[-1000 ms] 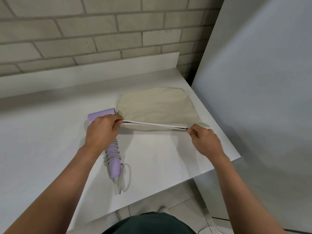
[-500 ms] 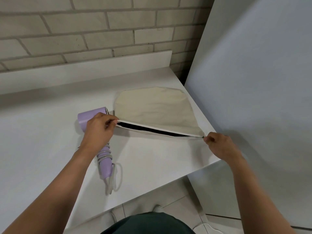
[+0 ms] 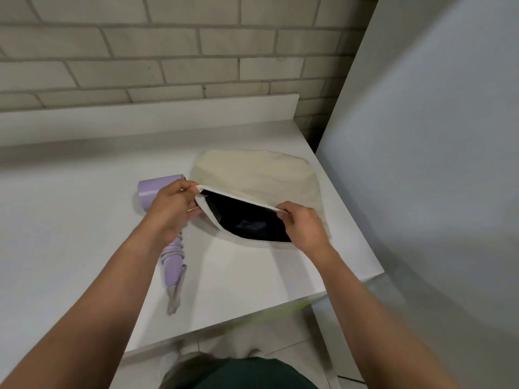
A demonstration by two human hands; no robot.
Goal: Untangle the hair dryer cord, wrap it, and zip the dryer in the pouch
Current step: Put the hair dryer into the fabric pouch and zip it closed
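The pouch [image 3: 258, 175], a slit moments ago, gapes between the pinching left hand [image 3: 172, 211] and right hand [image 3: 304, 224]; the dryer [image 3: 153, 188] under the left should go in next.

You are holding the cream pouch [image 3: 261, 172] open with both hands. Your left hand [image 3: 174, 209] is pinching the left end of its mouth, and your right hand [image 3: 303, 223] is pinching the upper lip further along, so the dark lining is showing between your hands. The rest of the pouch is lying flat on the white tabletop [image 3: 70, 220] beyond your right hand. The lilac hair dryer [image 3: 153, 189] is lying partly hidden by your left hand, its barrel sticking out past your knuckles and its handle pointing back beside your left forearm. The grey cord [image 3: 175, 293] is sitting coiled round the handle, a loose end trailing toward you.
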